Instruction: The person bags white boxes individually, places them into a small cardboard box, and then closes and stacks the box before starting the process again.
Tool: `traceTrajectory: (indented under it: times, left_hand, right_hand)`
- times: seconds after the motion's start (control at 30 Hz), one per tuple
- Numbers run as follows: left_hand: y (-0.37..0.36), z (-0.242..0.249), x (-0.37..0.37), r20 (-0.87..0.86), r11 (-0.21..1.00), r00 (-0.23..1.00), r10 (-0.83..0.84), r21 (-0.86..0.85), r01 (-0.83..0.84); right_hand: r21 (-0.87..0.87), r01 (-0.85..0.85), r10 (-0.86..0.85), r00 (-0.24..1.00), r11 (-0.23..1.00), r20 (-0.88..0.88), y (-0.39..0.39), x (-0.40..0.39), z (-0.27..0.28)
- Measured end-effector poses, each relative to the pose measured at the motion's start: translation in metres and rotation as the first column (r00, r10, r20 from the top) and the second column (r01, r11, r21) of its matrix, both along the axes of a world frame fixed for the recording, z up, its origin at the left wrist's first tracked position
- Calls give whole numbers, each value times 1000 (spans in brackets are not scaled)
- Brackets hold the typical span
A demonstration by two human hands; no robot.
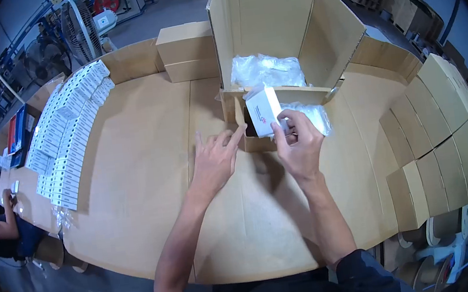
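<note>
My right hand pinches a small white box with printing on its face, tilted over a small open brown carton. Fingers spread, my left hand is at the carton's left side, its index fingertip at the raised flap. It grips nothing. Clear plastic packaging lies just behind my right hand, partly hidden by it. The inside of the carton is mostly dark and covered by the white box.
A large open cardboard box with plastic bags stands behind. Stacked white boxes line the left of the cardboard-covered table; brown cartons stack at right. Another person sits at far left.
</note>
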State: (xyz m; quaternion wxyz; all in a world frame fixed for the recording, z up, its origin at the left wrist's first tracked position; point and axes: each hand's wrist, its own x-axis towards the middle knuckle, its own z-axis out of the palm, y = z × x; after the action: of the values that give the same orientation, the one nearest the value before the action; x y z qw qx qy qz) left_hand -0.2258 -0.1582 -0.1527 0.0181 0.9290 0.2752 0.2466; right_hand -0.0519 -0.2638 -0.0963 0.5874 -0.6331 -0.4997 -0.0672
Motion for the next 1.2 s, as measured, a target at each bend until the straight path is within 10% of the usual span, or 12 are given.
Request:
traceTrajectory:
  times: [0.6,0.73,0.93,1.2]
  left_hand:
    - [26,-28,-23,-79,1000,997,-29,-6,28]
    - [28,-29,-25,-117,999,992,-42,-12,41]
    - [29,-24,-26,-173,999,984,-48,-29,44]
    - [22,-15,-25,-231,1000,973,-1,-12,-2]
  right_hand:
    - [-340,162,-80,967,926,243,45,-21,-42]
    - [-586,129,28,968,800,251,38,-19,-38]
    - [-489,119,264,721,864,641,13,10,-46]
    - [-564,-35,414,716,825,562,14,28,-53]
